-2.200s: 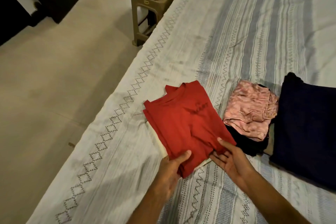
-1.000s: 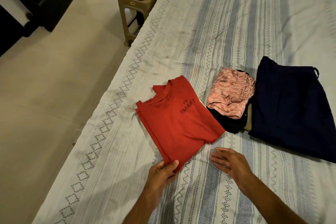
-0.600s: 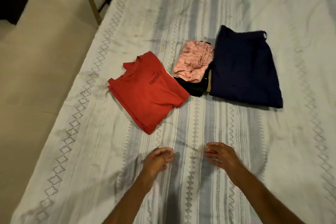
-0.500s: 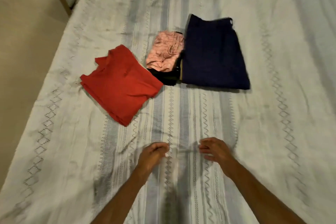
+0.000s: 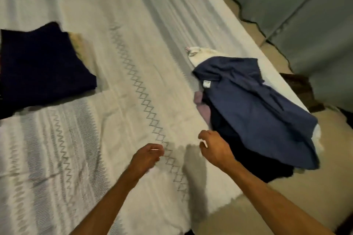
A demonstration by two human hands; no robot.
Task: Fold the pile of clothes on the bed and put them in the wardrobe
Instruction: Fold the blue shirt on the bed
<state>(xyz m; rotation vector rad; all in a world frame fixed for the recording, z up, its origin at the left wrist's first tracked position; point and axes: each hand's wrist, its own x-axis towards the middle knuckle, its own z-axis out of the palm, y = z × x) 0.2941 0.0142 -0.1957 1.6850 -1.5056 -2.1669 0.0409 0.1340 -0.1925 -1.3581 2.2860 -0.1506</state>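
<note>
Both our hands hover over the bedsheet [image 5: 118,47], holding nothing: the left hand [image 5: 146,157] loosely curled, the right hand [image 5: 214,149] with relaxed, half-bent fingers. The unfolded pile [image 5: 254,112] lies just beyond and to the right of the right hand, nearly touching its knuckles, so that hand is the nearer. The pile's long axis runs along the bed's right edge, slanting away from us. We count 1 pile, topped by 1 blue garment [image 5: 257,101]; at least 3 others peek out beneath. Well left of the pile sits 1 folded dark garment [image 5: 42,68].
</note>
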